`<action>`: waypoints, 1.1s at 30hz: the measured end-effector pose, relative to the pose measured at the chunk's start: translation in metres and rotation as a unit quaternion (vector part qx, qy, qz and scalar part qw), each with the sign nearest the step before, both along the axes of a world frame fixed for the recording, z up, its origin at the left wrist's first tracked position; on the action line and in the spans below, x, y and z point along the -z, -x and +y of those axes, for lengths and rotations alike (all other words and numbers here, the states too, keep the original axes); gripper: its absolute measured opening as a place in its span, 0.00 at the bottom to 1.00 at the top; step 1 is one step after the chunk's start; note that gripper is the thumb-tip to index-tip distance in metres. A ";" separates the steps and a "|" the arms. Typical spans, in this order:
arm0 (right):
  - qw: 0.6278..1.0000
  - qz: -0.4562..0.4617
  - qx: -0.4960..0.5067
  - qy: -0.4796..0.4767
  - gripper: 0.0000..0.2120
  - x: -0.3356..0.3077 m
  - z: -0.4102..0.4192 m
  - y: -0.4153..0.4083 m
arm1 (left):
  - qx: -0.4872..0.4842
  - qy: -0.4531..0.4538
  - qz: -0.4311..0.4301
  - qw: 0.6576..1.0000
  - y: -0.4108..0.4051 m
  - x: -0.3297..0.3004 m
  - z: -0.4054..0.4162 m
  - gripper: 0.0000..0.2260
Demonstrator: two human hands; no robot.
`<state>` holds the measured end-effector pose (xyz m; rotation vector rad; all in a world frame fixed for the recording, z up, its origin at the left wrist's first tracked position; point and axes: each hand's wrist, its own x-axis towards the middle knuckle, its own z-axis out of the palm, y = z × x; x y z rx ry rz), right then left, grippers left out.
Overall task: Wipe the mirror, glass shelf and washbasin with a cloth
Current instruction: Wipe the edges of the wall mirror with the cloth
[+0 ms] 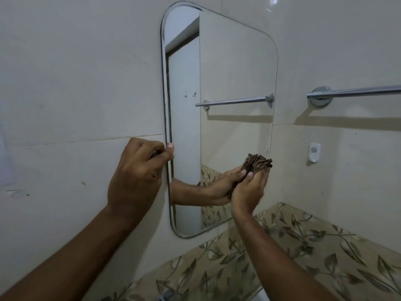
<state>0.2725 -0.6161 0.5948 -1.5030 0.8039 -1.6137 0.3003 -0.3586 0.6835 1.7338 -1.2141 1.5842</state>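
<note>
Head view. Hung on the pale tiled wall (65,83): a tall mirror (234,83) with rounded corners, tilted in frame, its left edge dark and bevelled, its right edge thin and bare. Left of the mirror, plain tile, open. Right of it, a chrome towel rail (355,91) on a round mount, well apart from the glass, and lower down a small white wall hook (314,152). Below, a band of leaf-patterned tile (303,246) running along the corner. At the bottom edge, a sliver of chrome, perhaps a tap (165,295), too cropped to tell; washbasin and glass shelf not made out.

Left hand (136,177) set against the mirror's left edge at mid-height, fingers (149,146) curled in tight, thumb tip laid on the bevel. Whether the edge was truly gripped or only steadied: cannot tell.

Right hand (248,190) raised at the lower right of the glass, fingers narrow, bunched round a brown striped cloth (258,162). Cloth crumpled, fanned out above the fingertips, pressed to or just beside the mirror near its right edge; contact not certain. Seen doubled in the glass: the same hand, forearm and cloth. Upper part of the mirror free of hands.
</note>
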 end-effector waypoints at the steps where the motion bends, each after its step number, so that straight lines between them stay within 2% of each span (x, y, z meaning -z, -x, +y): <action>1: 1.000 -0.008 -0.006 0.010 0.23 0.001 0.016 -0.002 | 0.003 0.007 0.002 1.000 0.000 0.000 -0.001 0.07; 8: 0.981 -0.011 -0.061 0.182 0.26 -0.003 0.105 -0.003 | 0.016 0.037 0.010 0.999 0.005 0.009 0.006 0.04; 12: 0.947 0.018 -0.090 0.307 0.26 0.004 0.140 0.003 | -0.001 0.031 0.038 0.999 0.012 0.039 0.003 0.06; 14: 0.926 0.034 -0.109 0.360 0.30 0.017 0.152 0.004 | -0.008 0.032 0.040 0.999 0.014 0.051 0.002 0.07; 16: 0.913 0.036 -0.142 0.381 0.32 0.033 0.155 0.006 | -0.019 0.038 0.039 0.998 0.015 0.062 0.003 0.08; 22: 0.868 0.053 -0.173 0.462 0.28 0.065 0.108 0.013 | -0.042 0.027 0.016 0.999 0.011 0.085 0.008 0.07; 24: 0.875 0.055 -0.160 0.454 0.28 0.071 0.088 0.014 | -0.047 0.035 0.008 0.998 0.010 0.086 0.006 0.06; 26: 0.901 0.040 -0.139 0.409 0.29 0.070 0.071 0.013 | -0.048 0.043 0.005 0.998 0.010 0.086 0.004 0.06; 30: 0.963 -0.016 -0.079 0.256 0.25 0.054 0.027 0.006 | -0.050 0.051 -0.002 0.997 0.007 0.088 0.003 0.06; 33: 0.988 -0.032 -0.027 0.147 0.25 0.042 -0.011 0.002 | -0.044 0.050 -0.005 0.998 0.005 0.088 0.002 0.06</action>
